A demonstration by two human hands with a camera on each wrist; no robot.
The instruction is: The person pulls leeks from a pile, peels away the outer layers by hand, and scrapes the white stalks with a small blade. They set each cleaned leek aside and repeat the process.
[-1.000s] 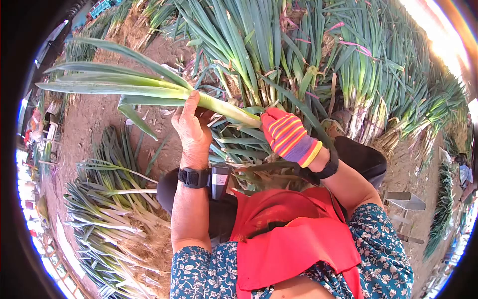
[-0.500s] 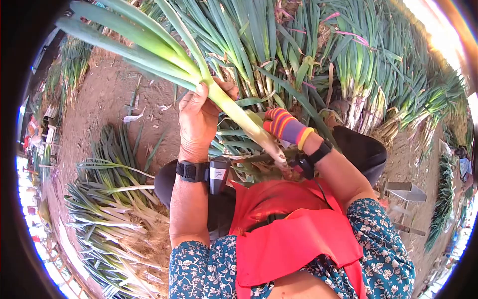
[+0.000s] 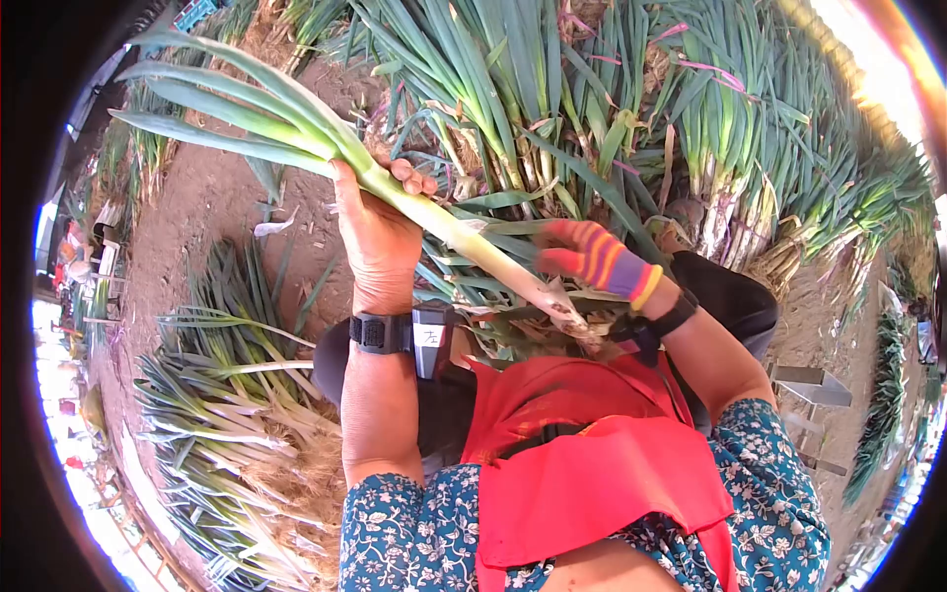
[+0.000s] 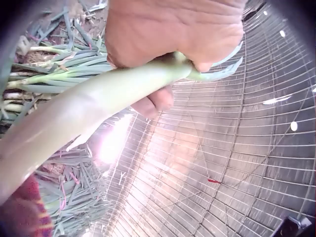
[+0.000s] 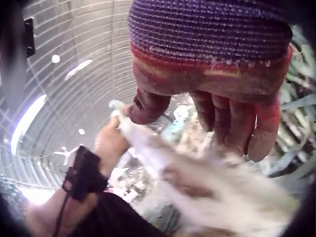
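My bare left hand (image 3: 380, 237) grips a large green onion (image 3: 473, 247) where its green leaves fan out. The pale shank slants down to the right, its brownish root end close over the red apron (image 3: 552, 405). In the left wrist view the fingers wrap round the smooth stalk (image 4: 84, 108). My right hand (image 3: 602, 261), in a striped purple, red and yellow glove, is blurred beside the lower shank. Its fingers (image 5: 237, 123) look loosely extended in the right wrist view, with the pale root end (image 5: 207, 192) passing below them.
A heap of green onions (image 3: 247, 434) with tangled roots lies on the dirt at left. Upright bundles (image 3: 720, 158), some with pink ties, crowd the far side. Loose leaves lie in front of the knees. A grey metal piece (image 3: 814, 385) stands at right.
The right hand has come off the onion's lower end, moving slightly right and down. The left hand keeps its grip, and the onion now slants more steeply, its root end nearer the apron.
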